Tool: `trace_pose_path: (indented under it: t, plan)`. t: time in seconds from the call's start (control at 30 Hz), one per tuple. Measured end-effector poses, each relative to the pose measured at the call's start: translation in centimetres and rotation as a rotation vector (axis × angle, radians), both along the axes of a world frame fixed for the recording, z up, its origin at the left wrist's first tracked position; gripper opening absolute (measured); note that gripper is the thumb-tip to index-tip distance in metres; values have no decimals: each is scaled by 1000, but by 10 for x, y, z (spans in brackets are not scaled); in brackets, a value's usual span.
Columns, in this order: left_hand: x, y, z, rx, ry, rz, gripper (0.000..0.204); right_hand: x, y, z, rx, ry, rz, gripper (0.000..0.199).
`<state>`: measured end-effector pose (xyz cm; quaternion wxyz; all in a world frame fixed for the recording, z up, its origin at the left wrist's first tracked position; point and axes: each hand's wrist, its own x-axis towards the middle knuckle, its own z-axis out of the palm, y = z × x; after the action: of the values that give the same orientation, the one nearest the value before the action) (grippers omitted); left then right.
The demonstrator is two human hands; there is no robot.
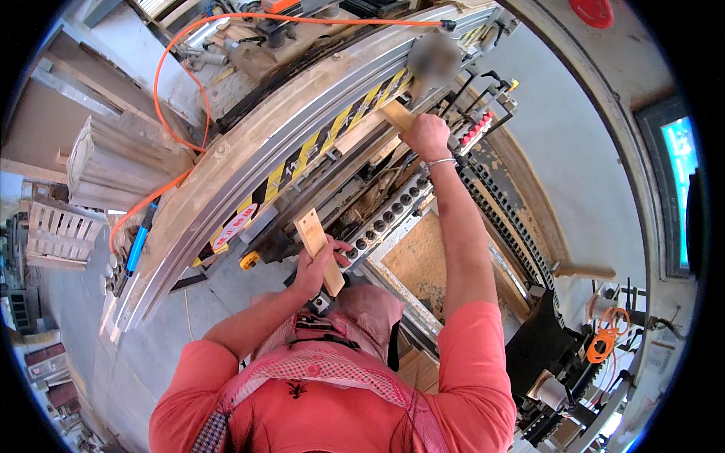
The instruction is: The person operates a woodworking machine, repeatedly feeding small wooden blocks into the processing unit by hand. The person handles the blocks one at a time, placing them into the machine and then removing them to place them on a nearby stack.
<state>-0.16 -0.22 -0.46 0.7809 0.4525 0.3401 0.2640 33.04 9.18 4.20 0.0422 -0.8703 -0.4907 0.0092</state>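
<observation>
My left hand (pixel 312 273) is closed around a short, flat wooden block (pixel 310 232) with small holes near its upper end, held close to my body. Out ahead, my right arm reaches over the machine. The right hand (pixel 427 139) grips one end of another pale wooden piece (pixel 396 115), beside the yellow-and-black striped rail (pixel 321 140). Its fingers are partly hidden behind the back of the hand. Below that hand runs a light metal bar (pixel 389 215) with a row of round black knobs or cups.
An orange hose (pixel 156 75) loops over the long curved machine beam (pixel 226 143). A blue air gun (pixel 138 249) hangs at its left end. Black cable chains (pixel 513 226) and a dusty board (pixel 419 260) lie to the right. A lit screen (pixel 680 181) stands far right.
</observation>
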Motion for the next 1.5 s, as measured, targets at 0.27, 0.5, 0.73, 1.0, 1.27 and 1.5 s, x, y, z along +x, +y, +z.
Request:
trace_pose_path:
  t: [0.27,0.5,0.73,1.0,1.27,1.5]
  plan:
    - [2,-2,10,-27,3,7,16,1,-1,-1,-43,7,-10,29]
    - [0,-2,0,-38,1,24,17,1,-3,-2,31,3,13,24]
    - [-7,-2,-20,-61,75,54,33,-5,7,5,-159,4,10,21]
    - [5,4,2,291,-22,-204,19,6,10,-25,103,65,8,19]
    - [0,9,-12,495,-11,-318,21,4,21,-28,94,151,-69,24]
    - [1,6,-12,264,-20,-249,27,3,17,-30,122,50,-13,20]
